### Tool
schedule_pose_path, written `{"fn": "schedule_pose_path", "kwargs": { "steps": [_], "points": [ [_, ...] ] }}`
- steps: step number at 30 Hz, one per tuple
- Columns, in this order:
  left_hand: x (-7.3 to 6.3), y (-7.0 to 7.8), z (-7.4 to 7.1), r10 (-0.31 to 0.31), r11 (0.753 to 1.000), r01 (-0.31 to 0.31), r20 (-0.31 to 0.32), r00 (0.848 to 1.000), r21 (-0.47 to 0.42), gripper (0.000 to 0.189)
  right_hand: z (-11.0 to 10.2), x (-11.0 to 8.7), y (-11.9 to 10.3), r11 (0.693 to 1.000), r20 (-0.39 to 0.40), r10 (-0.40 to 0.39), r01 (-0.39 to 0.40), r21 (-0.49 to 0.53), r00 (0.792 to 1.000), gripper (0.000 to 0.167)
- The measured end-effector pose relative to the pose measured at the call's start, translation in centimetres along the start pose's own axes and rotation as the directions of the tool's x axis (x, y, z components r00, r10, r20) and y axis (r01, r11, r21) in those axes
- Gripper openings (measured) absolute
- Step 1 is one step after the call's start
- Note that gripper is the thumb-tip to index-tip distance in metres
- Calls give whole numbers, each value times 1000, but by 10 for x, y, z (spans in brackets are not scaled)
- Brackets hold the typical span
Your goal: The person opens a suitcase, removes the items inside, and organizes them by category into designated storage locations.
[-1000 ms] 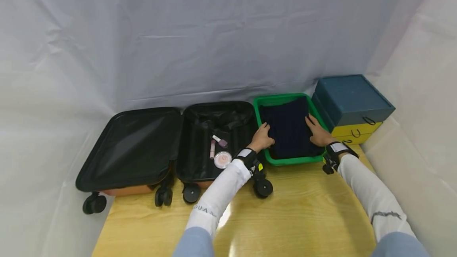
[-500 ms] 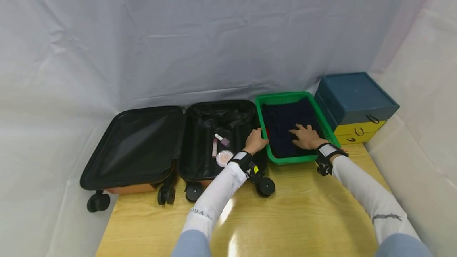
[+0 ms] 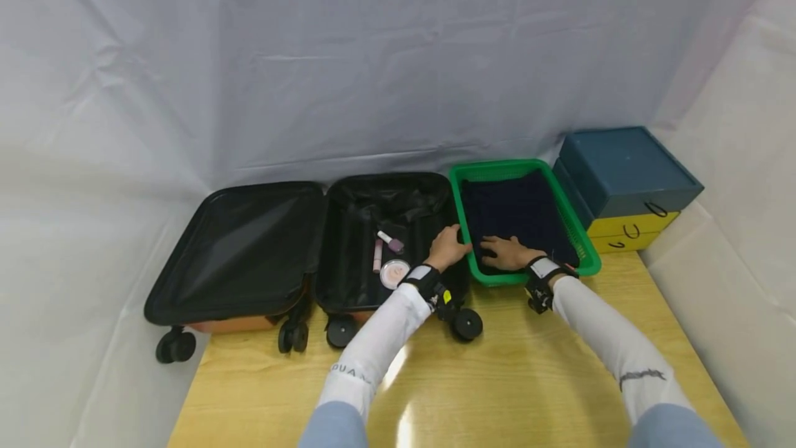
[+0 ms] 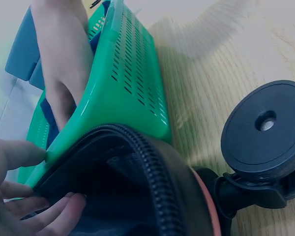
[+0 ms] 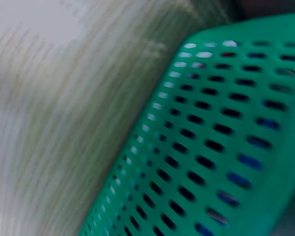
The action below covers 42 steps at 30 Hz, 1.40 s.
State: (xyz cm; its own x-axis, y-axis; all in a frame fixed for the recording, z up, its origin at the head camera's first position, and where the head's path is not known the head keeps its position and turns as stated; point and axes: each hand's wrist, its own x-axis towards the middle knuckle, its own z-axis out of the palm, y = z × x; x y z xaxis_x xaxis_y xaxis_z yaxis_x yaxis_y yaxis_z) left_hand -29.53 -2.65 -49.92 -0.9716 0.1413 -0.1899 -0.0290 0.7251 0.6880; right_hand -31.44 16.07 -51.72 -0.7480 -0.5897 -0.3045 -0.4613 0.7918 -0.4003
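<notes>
A green plastic basket holds a folded navy garment. My left hand is at the basket's left rim, beside the open suitcase. In the left wrist view one digit touches the green rim, while the other fingers lie loosely bent over the suitcase's dark inside. My right hand reaches into the front left of the basket, fingers spread at the navy cloth. Seen from the left wrist, its fingers point down inside the basket and their tips are hidden. The right wrist view shows only the basket's slotted side and table.
Inside the suitcase lie a nail polish bottle, a pink tube and a round compact. Its lid half lies open at left. Wheels jut forward. Blue-and-yellow drawer boxes stand right of the basket.
My right hand has moved left and forward across the navy garment, from its right edge to the basket's front left. My left hand has shifted off the cloth to the basket's left rim.
</notes>
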Motion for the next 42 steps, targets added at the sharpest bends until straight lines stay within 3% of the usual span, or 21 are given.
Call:
{"fn": "schedule_pose_path", "kwargs": {
  "steps": [3,8,12,18,21,23,26,28,31,34,36,37,38,39,42],
  "points": [
    [-1,-2,2,12,1000,-12,10,1000,-5,62,-7,-11,5,999,-56,-29,30,19,998,54],
    [-2,-6,2,28,998,-28,13,1000,-49,64,-23,-32,17,995,-129,96,-97,-6,987,50],
    [-1,-8,1,37,996,-37,9,999,-80,64,-27,-44,32,985,-99,171,-173,-17,980,47],
    [-3,-7,-2,58,997,-57,19,998,-43,64,-15,-48,49,990,-93,142,-141,14,986,45],
    [-9,-9,-3,131,991,-131,24,991,22,62,-14,-51,50,994,-146,105,-101,35,984,42],
    [-17,-11,-3,210,975,-212,38,977,67,61,-18,-55,48,996,-199,87,-82,32,976,40],
    [-34,-18,-2,362,914,-367,65,930,170,55,-32,-66,44,998,-315,52,-55,2,948,35],
    [-45,-21,0,448,857,-457,96,889,237,51,-44,-75,43,997,-410,29,-55,-51,912,32],
    [-59,-29,5,561,738,-572,146,815,358,46,-65,-91,45,989,-561,-7,-76,-124,828,28],
    [-69,-36,10,638,615,-636,180,749,466,46,-87,-107,50,981,-704,-22,-120,-152,710,26],
    [-72,-42,13,666,555,-645,185,723,525,48,-99,-117,55,976,-764,-8,-162,-147,646,28],
    [-73,-44,15,674,532,-642,182,716,552,50,-104,-121,57,972,-776,7,-185,-142,631,30],
    [-73,-47,16,680,515,-633,175,712,577,51,-108,-126,60,969,-780,28,-209,-133,626,32],
    [-73,-49,17,681,507,-625,169,713,593,52,-111,-130,64,963,-772,51,-236,-130,634,34],
    [-73,-54,18,683,495,-605,150,714,623,54,-114,-140,74,942,-693,132,-308,-136,709,42]
  ]
}}
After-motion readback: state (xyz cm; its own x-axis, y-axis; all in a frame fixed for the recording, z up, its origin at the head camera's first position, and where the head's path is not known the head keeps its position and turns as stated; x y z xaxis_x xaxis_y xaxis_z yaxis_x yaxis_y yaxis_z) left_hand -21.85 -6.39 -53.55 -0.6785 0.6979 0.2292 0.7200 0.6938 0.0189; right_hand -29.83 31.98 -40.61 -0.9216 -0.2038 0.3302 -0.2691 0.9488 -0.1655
